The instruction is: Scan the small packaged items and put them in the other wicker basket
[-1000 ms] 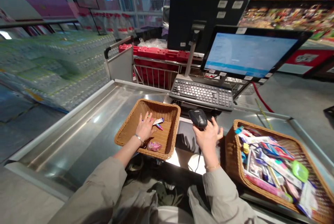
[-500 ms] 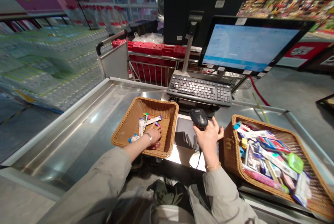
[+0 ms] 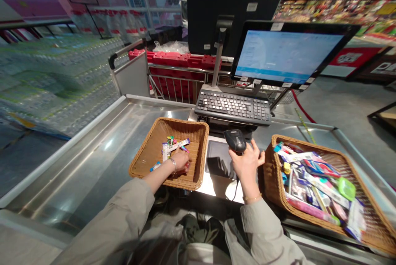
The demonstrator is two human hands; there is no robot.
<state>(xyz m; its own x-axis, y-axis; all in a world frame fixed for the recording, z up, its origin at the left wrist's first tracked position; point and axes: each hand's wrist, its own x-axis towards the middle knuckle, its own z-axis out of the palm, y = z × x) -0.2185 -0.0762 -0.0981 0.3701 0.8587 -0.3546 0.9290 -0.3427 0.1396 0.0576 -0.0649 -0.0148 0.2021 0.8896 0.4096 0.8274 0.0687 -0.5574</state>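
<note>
My right hand point(image 3: 247, 160) is wrapped round a black handheld barcode scanner point(image 3: 235, 139), raised above the counter between two wicker baskets. Inside the left wicker basket point(image 3: 202, 155), my left hand point(image 3: 180, 161) hangs low with its fingers bent downward and mostly hidden. Just beyond those fingers lie a white wrapped stick point(image 3: 180, 145) and a small purple-and-pink item point(image 3: 185, 148). More small packets are on the basket floor, and a blue-capped item point(image 3: 155, 166) is partly covered by my left forearm.
The right wicker basket point(image 3: 270, 174) is full of toothbrush packs and other small goods. A keyboard point(image 3: 233, 105) and a lit monitor point(image 3: 287, 57) stand behind the scanner. A metal counter point(image 3: 102, 149) extends left; a cart point(image 3: 130, 71) stands behind it.
My left hand has drawn back slightly toward me, and the purple-and-pink item at its fingertips now lies apart from it. The right hand still holds the scanner. The view has shifted slightly.
</note>
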